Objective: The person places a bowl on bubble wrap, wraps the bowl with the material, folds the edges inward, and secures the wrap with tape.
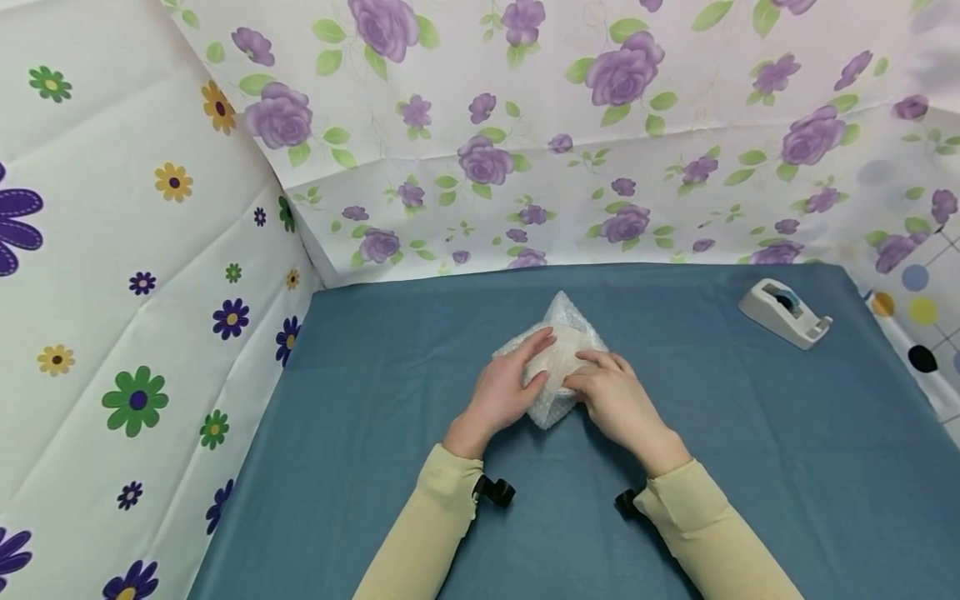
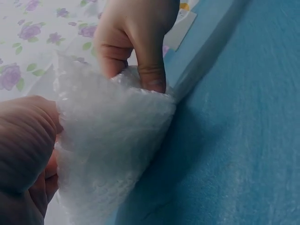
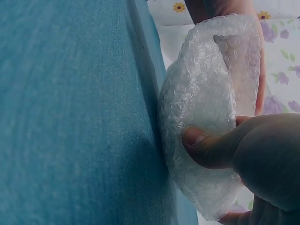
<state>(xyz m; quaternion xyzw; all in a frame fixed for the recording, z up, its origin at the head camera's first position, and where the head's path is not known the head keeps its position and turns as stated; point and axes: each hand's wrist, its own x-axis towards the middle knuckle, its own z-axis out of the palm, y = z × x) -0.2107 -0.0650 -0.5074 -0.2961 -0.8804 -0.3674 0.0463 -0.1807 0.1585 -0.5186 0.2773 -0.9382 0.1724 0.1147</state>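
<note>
A sheet of clear bubble wrap, with pointed corners at its far and near ends, is wrapped around a pale, rounded item at the table's middle. My left hand holds the left side, fingers reaching over the top and thumb nearer me. On the right, my right hand grips the wrap; its thumb presses the bulging near side while the other fingers are mostly hidden behind. A raised flap of bubble wrap screens part of my left fingers in the left wrist view. The wrapped item's kind cannot be made out.
A white tape dispenser stands at the far right of the blue-covered table. Flowered sheets hang behind and to the left. Black straps with small mounts sit at both wrists.
</note>
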